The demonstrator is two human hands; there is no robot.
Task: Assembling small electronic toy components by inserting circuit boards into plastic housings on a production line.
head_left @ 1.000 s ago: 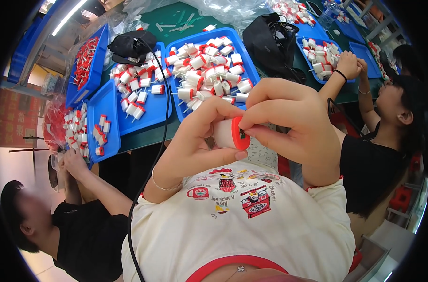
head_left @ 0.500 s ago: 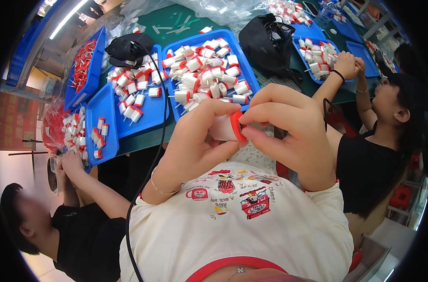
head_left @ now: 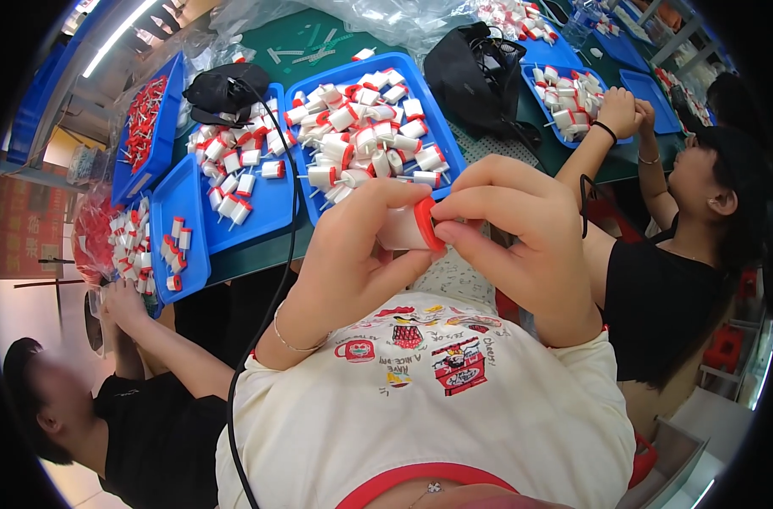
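Head view: white cylinder (head_left: 401, 229) pinched between left hand (head_left: 352, 254) and right hand (head_left: 522, 237).

Two hands — left hand (head_left: 344, 263) and right hand (head_left: 522, 242) — share one white tube with a red cap (head_left: 408, 227). Two co-workers sit at the sides — one left (head_left: 140, 424), one right (head_left: 683, 254). Two black bags (head_left: 225, 89) (head_left: 480, 76) lie on the surface. The blue trays (head_left: 268, 212) number at least six; their red-and-white pieces (head_left: 361, 136) are too many to count.

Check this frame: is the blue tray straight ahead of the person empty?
No, the blue tray is heaped with small white and red parts, beyond the white piece with a red cap held in both hands.
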